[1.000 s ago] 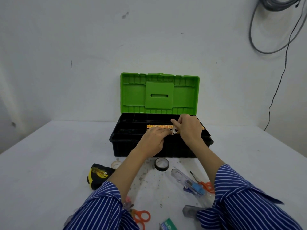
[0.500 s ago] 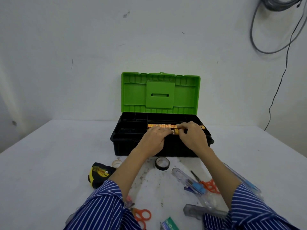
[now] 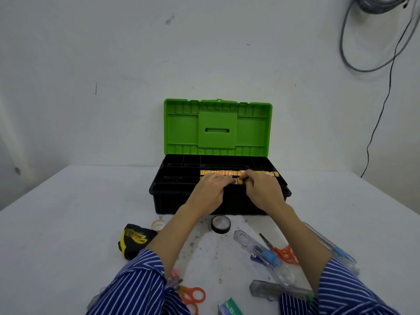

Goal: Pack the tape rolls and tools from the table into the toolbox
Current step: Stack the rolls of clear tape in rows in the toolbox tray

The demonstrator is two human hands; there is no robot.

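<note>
- While over the toolbox [image 3: 172, 198], both busy: left hand [image 3: 210, 192] and right hand [image 3: 263, 193] pinching one small orange roll [image 3: 239, 181] between fingertips, fingers curled in, at the front tray slot.
- Just behind, a row of orange rolls [image 3: 236, 173] lying side by side in the tray.
- Probably light, hard and round, so likely to roll or slip; best pinched by the flat sides.
- Tight fit between thin tray walls; green lid [image 3: 217, 127] standing up behind, open room above.
- On the bench [image 3: 56, 223], waiting: black tape roll [image 3: 221, 224], clear tape roll [image 3: 158, 225], tape measure [image 3: 134, 241], orange scissors [image 3: 283, 252], clear cutters [image 3: 256, 248].
- Plenty of free bench left and right.
</note>
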